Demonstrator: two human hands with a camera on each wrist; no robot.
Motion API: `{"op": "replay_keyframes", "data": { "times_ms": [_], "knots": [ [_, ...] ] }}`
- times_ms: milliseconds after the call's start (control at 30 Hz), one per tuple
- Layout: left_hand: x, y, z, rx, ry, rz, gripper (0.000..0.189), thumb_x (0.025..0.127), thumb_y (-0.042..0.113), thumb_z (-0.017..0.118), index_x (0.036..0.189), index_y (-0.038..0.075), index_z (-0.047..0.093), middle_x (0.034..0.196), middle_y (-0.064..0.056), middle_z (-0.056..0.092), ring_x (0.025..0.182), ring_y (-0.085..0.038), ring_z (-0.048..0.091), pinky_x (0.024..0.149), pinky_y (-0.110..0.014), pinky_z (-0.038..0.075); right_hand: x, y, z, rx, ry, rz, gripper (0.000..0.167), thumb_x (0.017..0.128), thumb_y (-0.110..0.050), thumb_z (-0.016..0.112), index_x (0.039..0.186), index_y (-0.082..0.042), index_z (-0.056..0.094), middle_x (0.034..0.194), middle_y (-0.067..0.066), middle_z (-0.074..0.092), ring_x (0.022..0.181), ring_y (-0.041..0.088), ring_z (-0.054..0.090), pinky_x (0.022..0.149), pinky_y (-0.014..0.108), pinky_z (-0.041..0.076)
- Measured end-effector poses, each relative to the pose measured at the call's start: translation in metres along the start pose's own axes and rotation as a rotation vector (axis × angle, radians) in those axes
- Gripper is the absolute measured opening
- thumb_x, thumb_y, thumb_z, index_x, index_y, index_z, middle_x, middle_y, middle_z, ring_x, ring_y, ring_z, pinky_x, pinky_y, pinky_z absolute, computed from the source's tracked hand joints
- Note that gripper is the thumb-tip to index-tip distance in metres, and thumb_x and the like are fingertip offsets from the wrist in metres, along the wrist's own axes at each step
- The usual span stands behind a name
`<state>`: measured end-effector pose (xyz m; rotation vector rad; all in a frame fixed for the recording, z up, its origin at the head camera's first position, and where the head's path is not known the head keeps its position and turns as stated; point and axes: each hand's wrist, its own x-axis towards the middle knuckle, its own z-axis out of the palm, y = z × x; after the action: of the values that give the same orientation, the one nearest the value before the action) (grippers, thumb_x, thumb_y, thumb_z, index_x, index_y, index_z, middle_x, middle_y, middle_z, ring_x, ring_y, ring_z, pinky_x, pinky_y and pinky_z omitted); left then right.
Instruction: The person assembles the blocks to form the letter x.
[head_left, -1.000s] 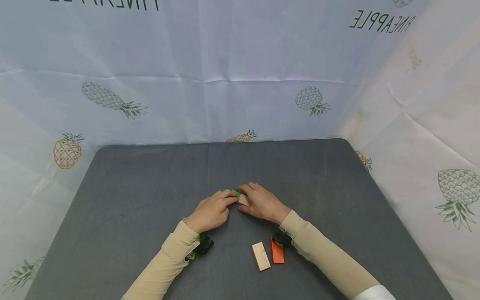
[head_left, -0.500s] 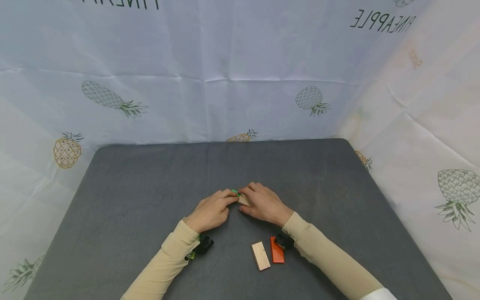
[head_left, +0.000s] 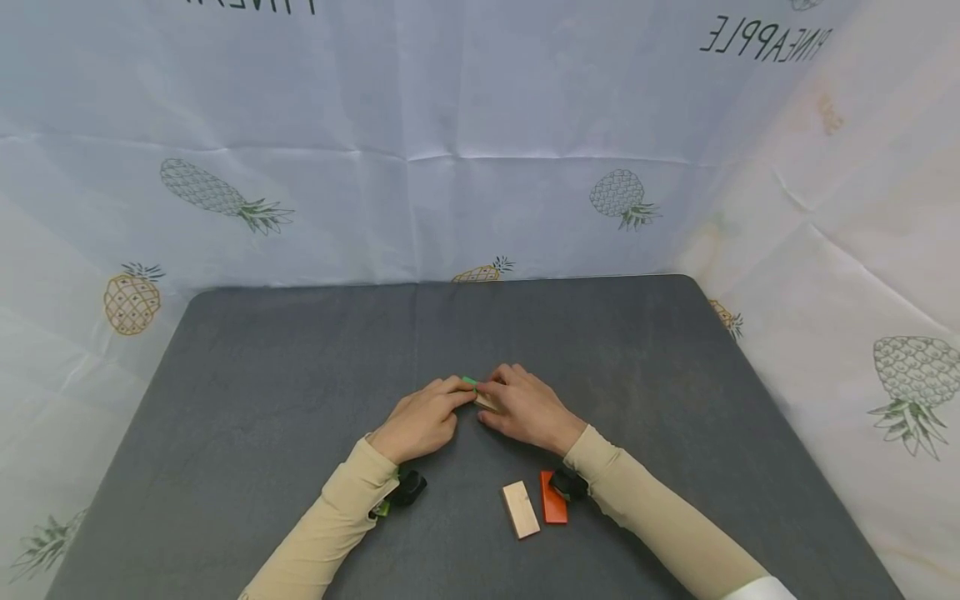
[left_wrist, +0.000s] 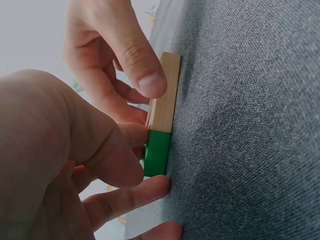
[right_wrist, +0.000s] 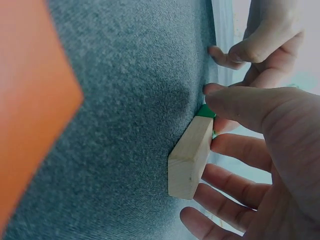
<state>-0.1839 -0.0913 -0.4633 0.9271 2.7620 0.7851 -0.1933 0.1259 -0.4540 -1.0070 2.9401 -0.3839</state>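
Note:
Near the middle of the table, a plain wooden block (right_wrist: 190,152) lies end to end with a green block (left_wrist: 157,152). My right hand (head_left: 527,410) holds the wooden block, thumb along its near side and fingers along the far side. My left hand (head_left: 423,418) touches the green block around its free end with nearly straight fingers; its thumb appears to sit apart from the block in the head view. The fingers hide much of the green block from above.
Closer to me on the grey table (head_left: 300,358) lie another plain wooden block (head_left: 521,509) and an orange-red block (head_left: 553,500), partly under the right wrist camera. A pineapple-print cloth (head_left: 435,208) hangs behind the table.
Both hands stay at the blocks. The right index fingertip has shifted slightly left and nearer over the wooden block, covering more of it. The loose blocks have not moved.

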Motion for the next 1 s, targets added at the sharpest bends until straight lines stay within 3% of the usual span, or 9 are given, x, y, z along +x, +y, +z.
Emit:
{"op": "replay_keyframes", "data": {
  "times_ms": [567, 1000],
  "knots": [
    [-0.0003, 0.0002, -0.0014, -0.006, -0.011, -0.003, 0.044, 0.100, 0.002, 0.046, 0.139, 0.011, 0.063, 0.143, -0.001, 0.058, 0.128, -0.022, 0.057, 0.096, -0.040, 0.053, 0.0036, 0.0007, -0.0004, 0.022, 0.007, 0.024, 0.035, 0.094, -0.032, 0.073, 0.123, -0.014, 0.074, 0.116, 0.006, 0.064, 0.097, 0.020, 0.057, 0.079, 0.034, 0.050],
    [-0.0009, -0.0010, -0.0012, 0.002, -0.022, -0.010, 0.044, 0.099, 0.003, 0.047, 0.139, 0.013, 0.063, 0.143, 0.001, 0.057, 0.128, -0.021, 0.057, 0.096, -0.039, 0.053, 0.0097, -0.0028, -0.0027, -0.031, 0.019, 0.011, 0.031, 0.094, -0.031, 0.073, 0.118, -0.013, 0.077, 0.103, 0.002, 0.065, 0.083, 0.015, 0.050, 0.072, 0.027, 0.043]
  ]
}}
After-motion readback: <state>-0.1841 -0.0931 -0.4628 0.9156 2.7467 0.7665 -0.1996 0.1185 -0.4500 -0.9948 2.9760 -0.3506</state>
